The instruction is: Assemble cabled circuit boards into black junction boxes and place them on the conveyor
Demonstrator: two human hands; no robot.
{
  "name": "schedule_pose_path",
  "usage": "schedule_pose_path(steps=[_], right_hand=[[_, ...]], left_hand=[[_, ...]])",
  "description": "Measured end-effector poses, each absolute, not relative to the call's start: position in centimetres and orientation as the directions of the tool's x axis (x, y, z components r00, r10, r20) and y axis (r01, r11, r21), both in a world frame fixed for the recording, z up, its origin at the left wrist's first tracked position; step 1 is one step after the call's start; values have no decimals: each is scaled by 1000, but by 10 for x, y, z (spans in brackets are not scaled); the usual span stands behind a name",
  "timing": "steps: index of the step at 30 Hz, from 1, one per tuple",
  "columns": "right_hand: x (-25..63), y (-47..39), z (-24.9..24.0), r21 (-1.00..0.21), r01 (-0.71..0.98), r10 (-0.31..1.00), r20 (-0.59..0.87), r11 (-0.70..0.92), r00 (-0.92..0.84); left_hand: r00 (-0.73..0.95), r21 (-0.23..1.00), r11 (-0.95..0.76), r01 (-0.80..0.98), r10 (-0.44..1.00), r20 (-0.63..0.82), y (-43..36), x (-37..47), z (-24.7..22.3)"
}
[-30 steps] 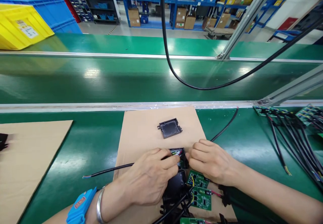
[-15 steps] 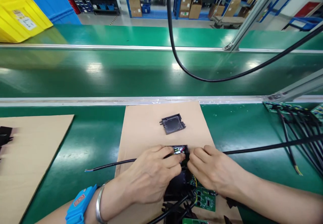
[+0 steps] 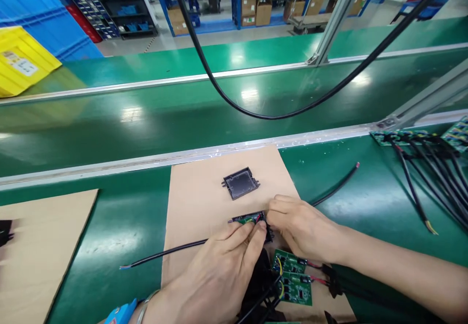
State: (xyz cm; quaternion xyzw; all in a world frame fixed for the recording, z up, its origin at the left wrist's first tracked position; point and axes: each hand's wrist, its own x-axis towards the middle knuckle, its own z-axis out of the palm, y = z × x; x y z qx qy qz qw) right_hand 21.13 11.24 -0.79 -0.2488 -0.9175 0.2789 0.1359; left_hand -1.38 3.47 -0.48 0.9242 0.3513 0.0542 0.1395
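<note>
An open black plastic housing with a green circuit board inside lies on the cardboard. My left hand holds the housing, fingertips pressed close together on the board near a red wire. My right hand is closed at the housing's right end, on a black cable that comes out behind it; the exact grip is hidden. Out to the left runs another black cable with stripped ends. Beyond the hands rests a flat black cover. Nearer me are two green circuit boards with yellow and red wires.
The cardboard sheet lies on a green bench. Circuit boards with black cables occupy the right side. A second cardboard sheet is at left. A thick black cable hangs in a loop ahead. A yellow bin stands far left.
The view has tilted and shifted. My left fingers now lie further over the board, and more of the loose boards shows. The right-hand cable's free end has come into view.
</note>
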Motion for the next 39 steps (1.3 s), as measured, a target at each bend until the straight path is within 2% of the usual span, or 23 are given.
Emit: schedule_pose_path(steps=[3,6,9,11,14,16,19,21,23,25,28,31,33,34,35,37,39], right_hand=[[213,114,-13,-566,396,557,140,723,-818],[220,115,-16,-564,425,594,150,708,-791],[234,117,-12,-586,429,618,162,687,-769],[247,118,-9,-577,455,636,153,678,-756],[264,117,-11,-506,522,659,131,687,-740],[271,118,-14,-474,527,656,156,706,-739],[272,131,-11,-470,483,641,269,739,-718],[266,156,-1,-438,483,639,351,758,-684],[255,196,13,-375,534,652,410,758,-637],[243,239,26,-322,611,687,429,723,-587],[231,272,37,-314,697,755,401,645,-519],[232,234,42,-362,675,765,303,643,-567],[239,180,42,-508,571,667,9,645,-745],[243,152,41,-566,550,584,-142,615,-799],[247,127,40,-581,558,544,-223,592,-809],[251,92,38,-600,578,561,-246,553,-791],[251,80,38,-610,611,663,-179,505,-727]], left_hand=[[725,352,-676,647,688,-11,37,-11,-2],[702,487,-616,619,712,9,46,-21,8],[560,589,-498,637,823,91,57,-44,21],[487,599,-420,682,872,57,62,-59,25],[495,546,-375,749,864,-87,63,-69,22],[510,512,-394,763,854,-102,61,-69,17],[477,483,-400,779,878,-42,71,-66,18],[417,419,-385,822,909,16,93,-66,27],[348,310,-357,881,933,86,129,-69,37],[276,256,-308,916,949,155,171,-72,42],[186,235,-238,942,957,223,216,-72,37],[185,260,-246,934,953,239,205,-63,28],[239,345,-295,891,951,197,169,-49,27],[278,445,-316,838,949,150,148,-39,28],[339,547,-323,772,938,76,126,-28,30],[461,662,-339,668,887,-11,89,-4,33],[494,672,-335,660,868,-53,66,16,36]])
